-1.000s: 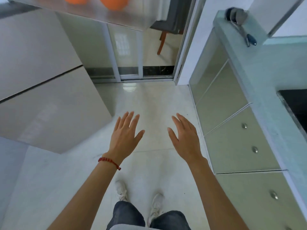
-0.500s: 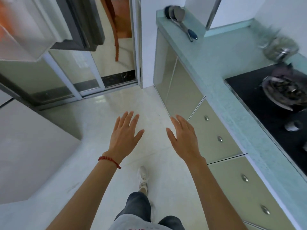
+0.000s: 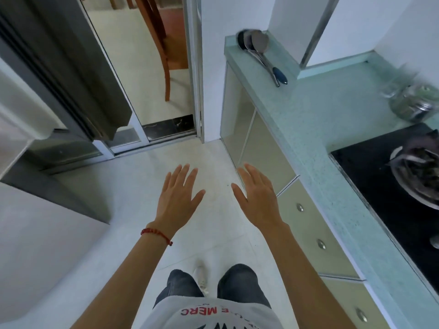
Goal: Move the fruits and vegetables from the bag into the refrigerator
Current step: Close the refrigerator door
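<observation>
A person stands on a pale tiled kitchen floor [image 3: 133,191], between a grey-white appliance front on the left, probably the refrigerator [image 3: 40,233], and a pale green counter [image 3: 316,129] running along the right. A black cooktop [image 3: 380,184] with a pan [image 3: 418,176] sits at the near right of the counter; ladles [image 3: 263,51] lie at its far end and a glass jar [image 3: 413,103] stands at the far right. A wooden chair [image 3: 164,43] shows through the far doorway. Both arms reach forward over the floor: the left hand [image 3: 177,200], a red bracelet [image 3: 155,233] at its wrist, and the right hand [image 3: 257,198] are spread flat, fingers straight, holding nothing. No bag, fruit or vegetable is in view, so progress cannot be judged; the empty hands suggest a trip back for more. Compared with a second ago, the view has swung right: the oranges on the shelf at upper left are gone from sight and the cooktop has appeared.
</observation>
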Demonstrator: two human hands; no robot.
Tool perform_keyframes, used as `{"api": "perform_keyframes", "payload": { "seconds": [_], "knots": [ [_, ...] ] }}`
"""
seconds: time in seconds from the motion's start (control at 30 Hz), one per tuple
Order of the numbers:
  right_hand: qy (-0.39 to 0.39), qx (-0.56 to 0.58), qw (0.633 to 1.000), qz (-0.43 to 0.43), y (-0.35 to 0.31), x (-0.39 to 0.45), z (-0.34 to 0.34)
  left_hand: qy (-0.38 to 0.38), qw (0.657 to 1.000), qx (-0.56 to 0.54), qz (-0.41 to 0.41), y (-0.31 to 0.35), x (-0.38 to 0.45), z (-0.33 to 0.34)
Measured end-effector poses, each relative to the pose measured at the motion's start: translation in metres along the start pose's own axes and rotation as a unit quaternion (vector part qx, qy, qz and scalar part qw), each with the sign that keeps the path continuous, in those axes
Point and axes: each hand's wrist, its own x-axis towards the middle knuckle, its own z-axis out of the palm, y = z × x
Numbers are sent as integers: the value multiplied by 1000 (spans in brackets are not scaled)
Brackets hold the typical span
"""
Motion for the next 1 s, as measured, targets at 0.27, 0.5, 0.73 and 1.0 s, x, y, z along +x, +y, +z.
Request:
{"api": "perform_keyframes", "payload": {
  "seconds": [0.27,0.5,0.73,1.0],
  "knots": [
    [-64,11,993,-96,25,94,6,40,994,5,-104,1,45,7],
    [-128,54,965,-224,34,174,7,108,957,-4,-269,15,64,5],
    [-165,128,923,-325,3,203,12,166,906,-1,-389,30,43,-6],
    [-181,217,867,-411,-53,188,9,203,863,26,-463,35,2,-20]
  ]
}}
